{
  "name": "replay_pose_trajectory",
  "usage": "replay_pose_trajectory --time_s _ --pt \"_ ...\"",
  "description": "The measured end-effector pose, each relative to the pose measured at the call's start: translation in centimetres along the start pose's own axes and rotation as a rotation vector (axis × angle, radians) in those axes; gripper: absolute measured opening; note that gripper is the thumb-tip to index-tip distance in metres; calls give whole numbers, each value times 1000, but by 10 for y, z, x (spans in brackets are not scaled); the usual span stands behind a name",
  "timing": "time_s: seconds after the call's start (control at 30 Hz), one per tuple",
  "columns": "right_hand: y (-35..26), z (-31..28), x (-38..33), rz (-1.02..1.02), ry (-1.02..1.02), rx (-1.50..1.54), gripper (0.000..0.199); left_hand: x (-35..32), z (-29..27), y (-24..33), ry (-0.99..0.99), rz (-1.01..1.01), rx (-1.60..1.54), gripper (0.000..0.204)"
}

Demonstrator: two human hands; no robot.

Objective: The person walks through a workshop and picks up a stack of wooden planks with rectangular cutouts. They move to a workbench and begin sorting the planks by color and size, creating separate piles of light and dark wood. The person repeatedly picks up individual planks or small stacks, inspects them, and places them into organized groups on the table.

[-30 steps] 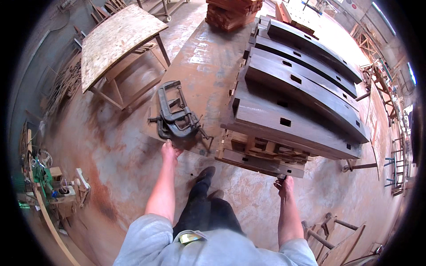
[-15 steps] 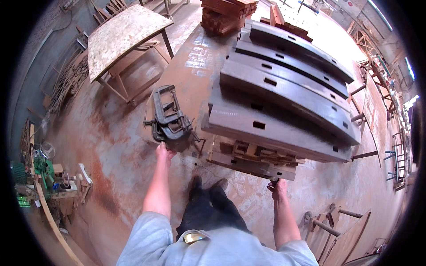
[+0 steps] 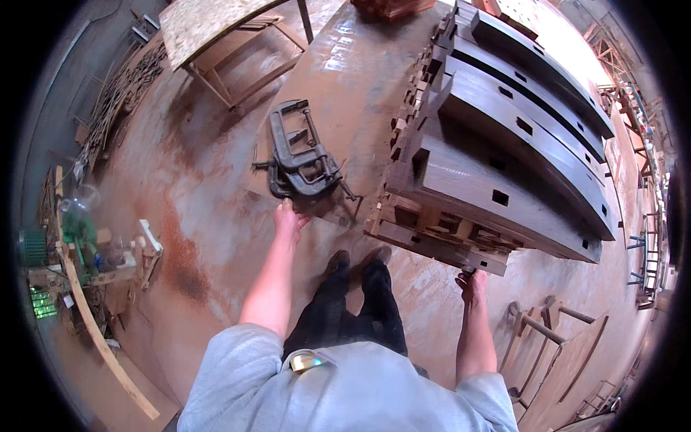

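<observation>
Handle as heavy and stiff the dark-brown slotted wooden beams (image 3: 461,180) on right side of flat brown table (image 3: 360,93), gripping by ends, with left hand (image 3: 288,219) at near-left corner, right hand (image 3: 473,286) at near-right, can't tell either grip.

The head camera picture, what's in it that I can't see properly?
All in the head view:
Left hand: fingertips hidden, behind the hand itself or the board's edge.
Right hand: fingertips hidden, behind the hand or the wood above.
Small wood pieces: mostly covered by dark beams.
Reddish wood pile: cut off by the top edge.
Green machine: too blurred.
</observation>
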State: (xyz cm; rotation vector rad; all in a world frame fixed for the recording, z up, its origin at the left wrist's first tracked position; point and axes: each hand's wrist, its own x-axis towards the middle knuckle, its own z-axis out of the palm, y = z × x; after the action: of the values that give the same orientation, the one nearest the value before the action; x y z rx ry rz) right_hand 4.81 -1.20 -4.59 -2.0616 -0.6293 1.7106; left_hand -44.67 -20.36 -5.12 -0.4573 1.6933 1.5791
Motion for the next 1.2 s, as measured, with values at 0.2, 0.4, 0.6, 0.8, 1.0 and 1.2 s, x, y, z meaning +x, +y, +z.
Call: replay_pose_trajectory --time_s 0.2,0.4,0.6,0.8,1.0,1.2 --pt "0 -1 -6 53 35 14 32 -1 -3 1 -6 -17 4 33" --pt "-3 3 -18 16 11 8 32 15 -12 -5 20 -11 61 33" --pt "-10 -1 -20 56 -4 -30 31 9 -8 6 77 -79 87 34" --pt "-16 3 -33 90 57 -59 32 0 7 21 146 -158 110 34" --pt "-15 3 -25 132 32 -94 32 -3 4 25 128 -180 136 34" --pt "-7 -5 -7 175 106 -115 34 -7 1 34 50 -247 201 33"
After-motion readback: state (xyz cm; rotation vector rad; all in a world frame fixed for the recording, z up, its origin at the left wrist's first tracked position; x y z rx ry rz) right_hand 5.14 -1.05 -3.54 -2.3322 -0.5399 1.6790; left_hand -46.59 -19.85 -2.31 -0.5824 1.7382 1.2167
